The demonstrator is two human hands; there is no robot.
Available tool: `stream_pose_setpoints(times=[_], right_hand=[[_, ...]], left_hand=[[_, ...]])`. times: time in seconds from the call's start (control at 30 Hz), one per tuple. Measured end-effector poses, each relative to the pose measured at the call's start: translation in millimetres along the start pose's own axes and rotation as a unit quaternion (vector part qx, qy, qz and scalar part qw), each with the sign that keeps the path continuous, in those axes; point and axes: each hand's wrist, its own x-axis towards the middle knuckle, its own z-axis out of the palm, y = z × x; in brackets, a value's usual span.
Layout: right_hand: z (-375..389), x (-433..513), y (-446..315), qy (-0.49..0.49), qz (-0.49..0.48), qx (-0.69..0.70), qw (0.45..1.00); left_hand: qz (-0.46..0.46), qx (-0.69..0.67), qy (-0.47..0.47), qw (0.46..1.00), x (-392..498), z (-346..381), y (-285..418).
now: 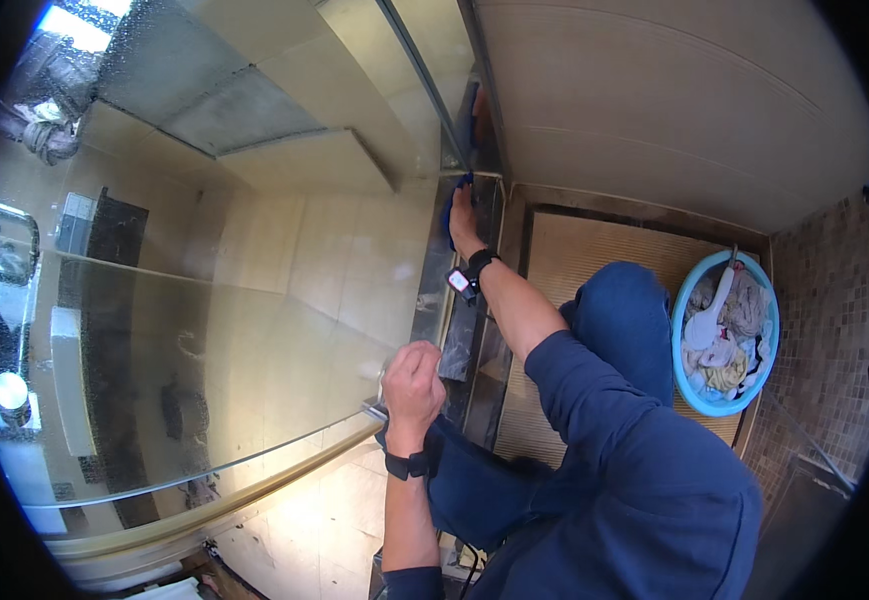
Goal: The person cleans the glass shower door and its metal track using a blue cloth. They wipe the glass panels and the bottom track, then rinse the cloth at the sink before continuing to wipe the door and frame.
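Note:
My right hand (464, 214) presses a blue cloth (451, 214) onto a dark marble sill (487, 206), close to the foot of an upright metal-edged glass strip (423, 82). The fingers lie nearly straight and cover part of the cloth. My left hand (412, 382) is curled at the edge of a large clear glass panel (299, 345), where a metal strip meets it. Its palm and fingertips are hidden from me. Each wrist wears a black band, and a small device with a lit screen (460, 280) sits on the right one.
A light-blue plastic basin (773, 330) with crumpled cloths and a white long-handled scoop (704, 326) stands at right on a ribbed mat (592, 232). A plain wall (667, 97) rises beyond it, with mosaic tiles (824, 292) beside. My bent knee (622, 322) is between the basin and sill.

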Motion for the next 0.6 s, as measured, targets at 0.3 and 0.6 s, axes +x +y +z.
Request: stream_pose_setpoints(times=[0.3, 0.6], right_hand=[[-9, -99, -61, 0.017, -0.052, -0.006, 0.998], [-11, -105, -244, 0.006, -0.371, 0.029, 0.928]], left_hand=[[-0.005, -0.023, 0.011, 1.0, -1, 2, -2], [-0.004, -0.032, 0.002, 0.999, -6, 8, -7]])
